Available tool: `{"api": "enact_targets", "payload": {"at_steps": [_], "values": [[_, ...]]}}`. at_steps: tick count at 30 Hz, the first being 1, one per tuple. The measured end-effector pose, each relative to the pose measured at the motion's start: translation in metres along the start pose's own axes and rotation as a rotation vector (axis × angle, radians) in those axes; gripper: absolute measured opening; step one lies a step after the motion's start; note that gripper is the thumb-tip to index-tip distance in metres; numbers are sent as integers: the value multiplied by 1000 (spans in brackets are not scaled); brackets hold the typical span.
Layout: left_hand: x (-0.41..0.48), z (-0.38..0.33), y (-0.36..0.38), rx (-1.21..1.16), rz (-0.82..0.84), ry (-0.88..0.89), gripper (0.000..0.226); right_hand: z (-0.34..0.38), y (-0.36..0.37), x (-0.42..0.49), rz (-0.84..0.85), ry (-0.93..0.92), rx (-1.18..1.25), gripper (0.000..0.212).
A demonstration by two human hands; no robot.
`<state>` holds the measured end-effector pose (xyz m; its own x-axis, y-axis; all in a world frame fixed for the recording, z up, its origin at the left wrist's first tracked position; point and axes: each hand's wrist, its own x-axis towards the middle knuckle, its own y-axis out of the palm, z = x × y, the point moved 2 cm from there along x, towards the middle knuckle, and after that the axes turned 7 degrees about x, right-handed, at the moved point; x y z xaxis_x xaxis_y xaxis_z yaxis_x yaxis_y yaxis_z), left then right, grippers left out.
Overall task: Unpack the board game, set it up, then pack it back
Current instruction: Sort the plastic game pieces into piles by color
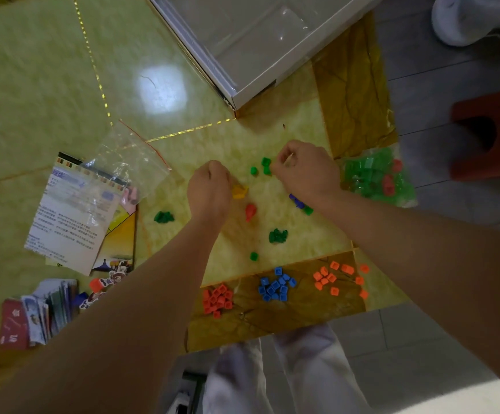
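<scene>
- Left hand: grip curled, yellow piece just beside its fingertips on the tabletop; whether it held anything, I could not tell.
- Right hand: grip curled against two green cubes (a third lay just left); pinch unclear.
- Three cube piles sat nearer the body: red pile, blue pile, orange pile.

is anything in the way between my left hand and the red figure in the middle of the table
Nothing visible does. The red figure lies on the bare table just beside the left hand, on its right. The yellow piece sits close to that hand too, but farther from you, off the direct line.
</scene>
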<state>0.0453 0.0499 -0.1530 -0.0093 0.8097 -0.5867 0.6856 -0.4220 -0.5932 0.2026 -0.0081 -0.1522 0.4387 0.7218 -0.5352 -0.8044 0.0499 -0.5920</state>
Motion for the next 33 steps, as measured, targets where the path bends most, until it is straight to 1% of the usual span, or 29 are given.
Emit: {"api": "enact_targets", "payload": {"at_steps": [2, 4, 7, 9, 11, 13, 14, 16, 17, 19, 21, 23, 25, 26, 28, 30, 31, 33], "values": [[4, -1, -2, -196, 68, -86, 36, 2, 6, -1, 22, -67, -152, 29], [4, -4, -3, -249, 125, -95, 41, 3, 12, 1, 1, -126, -281, 41], [6, -6, -1, -178, 125, -62, 41, 3, 20, 6, -18, -136, -367, 36], [9, -6, 2, -55, 91, -3, 36, 4, 22, 8, -2, -143, -396, 31], [10, -8, 7, 82, 62, 48, 27, 5, 19, 8, 3, -139, -376, 27], [9, -13, 10, 225, 19, 113, 24, 4, 13, 9, -20, -101, -254, 22], [8, -15, 11, 297, -8, 148, 25, 3, 10, 10, -18, -75, -128, 21], [6, -20, 12, 415, -50, 218, 26, -1, 6, 18, 18, -3, 211, 22], [5, -22, 14, 469, -60, 248, 26, -1, 4, 22, 43, 53, 375, 24], [4, -24, 17, 573, -47, 285, 27, 1, -1, 29, 63, 192, 621, 31], [5, -24, 20, 700, -3, 314, 29, 2, -6, 33, 73, 269, 764, 35], [7, -21, 21, 777, 29, 339, 29, 2, -9, 35, 70, 267, 803, 35], [8, -20, 19, 751, 14, 335, 25, 2, -9, 35, 52, 245, 764, 30], [7, -20, 17, 699, 0, 324, 24, 2, -7, 34, 43, 224, 713, 29], [6, -18, 12, 519, -24, 286, 19, 4, -3, 33, 14, 133, 529, 32], [6, -17, 5, 318, -37, 229, 25, 5, 1, 31, -46, 25, 334, 30], [7, -16, 1, 239, -44, 203, 29, 6, 3, 30, -62, -22, 250, 25], [8, -16, -4, 159, -46, 173, 31, 10, 9, 27, -32, -98, 54, 12]]}}
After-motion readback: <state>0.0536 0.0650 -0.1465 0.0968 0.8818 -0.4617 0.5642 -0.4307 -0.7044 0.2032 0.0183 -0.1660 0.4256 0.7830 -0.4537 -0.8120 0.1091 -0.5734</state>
